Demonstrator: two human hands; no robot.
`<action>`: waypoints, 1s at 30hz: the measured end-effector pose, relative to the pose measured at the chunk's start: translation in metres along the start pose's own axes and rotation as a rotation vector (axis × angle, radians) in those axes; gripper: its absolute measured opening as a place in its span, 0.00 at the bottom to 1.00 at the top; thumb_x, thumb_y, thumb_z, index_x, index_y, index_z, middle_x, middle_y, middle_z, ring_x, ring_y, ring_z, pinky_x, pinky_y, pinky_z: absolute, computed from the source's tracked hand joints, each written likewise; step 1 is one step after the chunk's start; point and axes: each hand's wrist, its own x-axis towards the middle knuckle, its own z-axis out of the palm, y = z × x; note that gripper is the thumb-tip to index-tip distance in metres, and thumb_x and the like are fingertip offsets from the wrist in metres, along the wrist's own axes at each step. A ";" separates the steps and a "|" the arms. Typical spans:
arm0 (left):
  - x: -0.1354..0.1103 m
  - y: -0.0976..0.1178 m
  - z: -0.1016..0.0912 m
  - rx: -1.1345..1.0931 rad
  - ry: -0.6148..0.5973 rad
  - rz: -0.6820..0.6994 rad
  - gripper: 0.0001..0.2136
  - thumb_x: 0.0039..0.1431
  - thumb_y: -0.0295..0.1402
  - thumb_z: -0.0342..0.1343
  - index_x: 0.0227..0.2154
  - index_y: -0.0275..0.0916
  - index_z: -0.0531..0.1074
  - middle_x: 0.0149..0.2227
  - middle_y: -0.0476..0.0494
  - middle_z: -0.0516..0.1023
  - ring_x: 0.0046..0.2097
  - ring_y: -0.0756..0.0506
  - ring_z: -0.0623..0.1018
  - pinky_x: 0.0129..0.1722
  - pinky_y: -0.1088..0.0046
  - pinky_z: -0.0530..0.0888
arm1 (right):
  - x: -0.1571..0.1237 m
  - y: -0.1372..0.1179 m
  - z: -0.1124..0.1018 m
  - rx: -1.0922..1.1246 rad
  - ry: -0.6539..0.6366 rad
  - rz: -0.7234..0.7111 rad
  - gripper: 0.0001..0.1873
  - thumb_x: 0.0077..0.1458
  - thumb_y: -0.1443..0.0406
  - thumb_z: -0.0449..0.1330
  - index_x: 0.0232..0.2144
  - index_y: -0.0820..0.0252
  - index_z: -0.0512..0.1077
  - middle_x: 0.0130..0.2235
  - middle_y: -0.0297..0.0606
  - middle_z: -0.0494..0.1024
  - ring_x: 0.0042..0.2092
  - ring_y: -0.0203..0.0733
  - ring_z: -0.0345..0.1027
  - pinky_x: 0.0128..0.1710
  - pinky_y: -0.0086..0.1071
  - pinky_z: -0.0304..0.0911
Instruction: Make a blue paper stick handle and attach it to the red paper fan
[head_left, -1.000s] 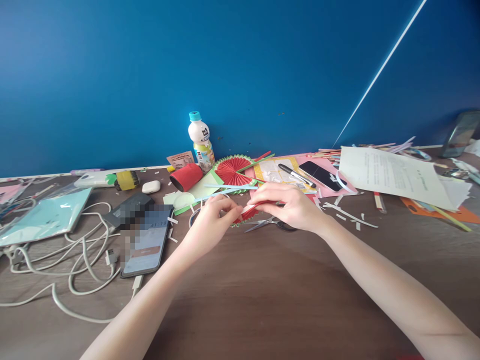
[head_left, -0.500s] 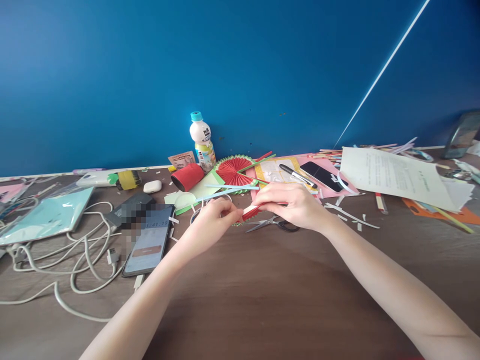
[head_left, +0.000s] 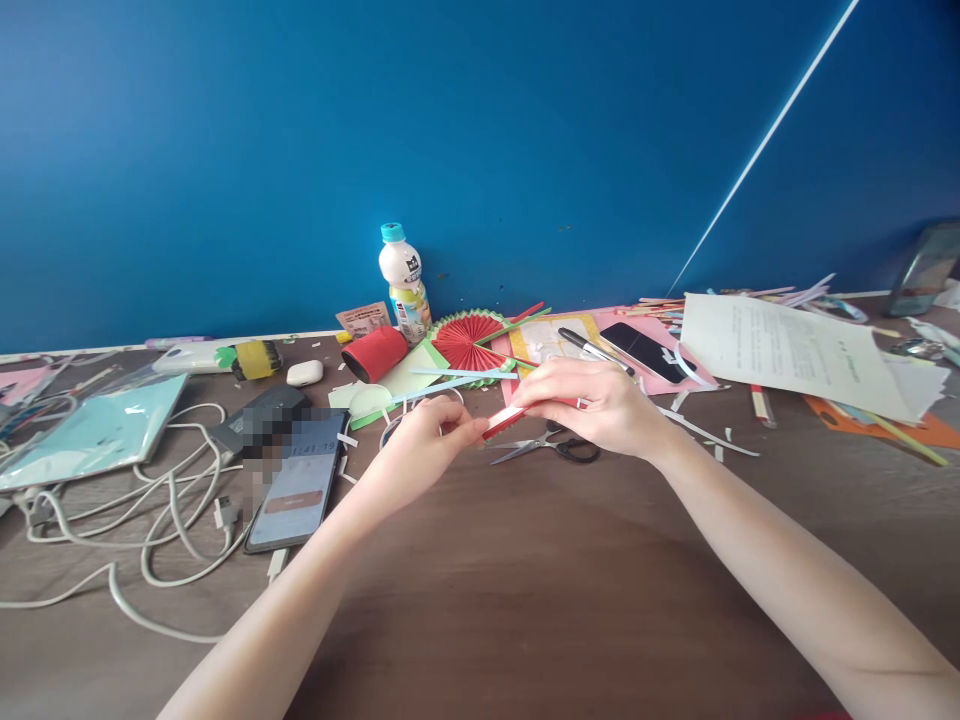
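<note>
Both hands meet over the middle of the table, pinching a narrow piece of folded red paper (head_left: 502, 421) with a white strip along its top. My left hand (head_left: 429, 445) is closed on its left end, thumb and forefinger together. Closed too, my right hand (head_left: 592, 405) grips the right end, and its fingers cover part of the paper. Just below the paper lie scissors (head_left: 536, 445) with dark handles. Behind the hands rests a red pleated paper fan (head_left: 469, 342) with a green zigzag edge.
A bottle (head_left: 405, 285) stands by the blue wall beside a red cup-like cylinder (head_left: 375, 354). To the left lie a phone (head_left: 304, 490) and tangled white cables (head_left: 172, 530). A black phone (head_left: 649, 352), a marker (head_left: 592, 350) and a printed sheet (head_left: 795, 350) lie right.
The red paper now looks narrower and its green edge shows less. My right hand has shifted slightly right and turned a little; my left hand stays nearly in place.
</note>
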 end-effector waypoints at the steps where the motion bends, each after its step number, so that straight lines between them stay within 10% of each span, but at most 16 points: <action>1: 0.000 0.000 0.000 -0.001 -0.001 -0.003 0.18 0.55 0.47 0.46 0.21 0.39 0.69 0.24 0.51 0.67 0.26 0.51 0.65 0.25 0.74 0.59 | 0.000 0.000 0.000 0.004 0.003 -0.005 0.08 0.53 0.70 0.57 0.35 0.58 0.74 0.36 0.39 0.77 0.37 0.38 0.69 0.39 0.36 0.66; 30: 0.001 0.000 -0.013 -0.360 0.079 0.030 0.14 0.54 0.43 0.50 0.22 0.38 0.67 0.22 0.53 0.61 0.25 0.53 0.59 0.25 0.76 0.56 | 0.001 0.001 -0.013 -0.036 0.009 0.057 0.08 0.52 0.70 0.58 0.35 0.58 0.75 0.35 0.36 0.77 0.37 0.37 0.69 0.39 0.34 0.65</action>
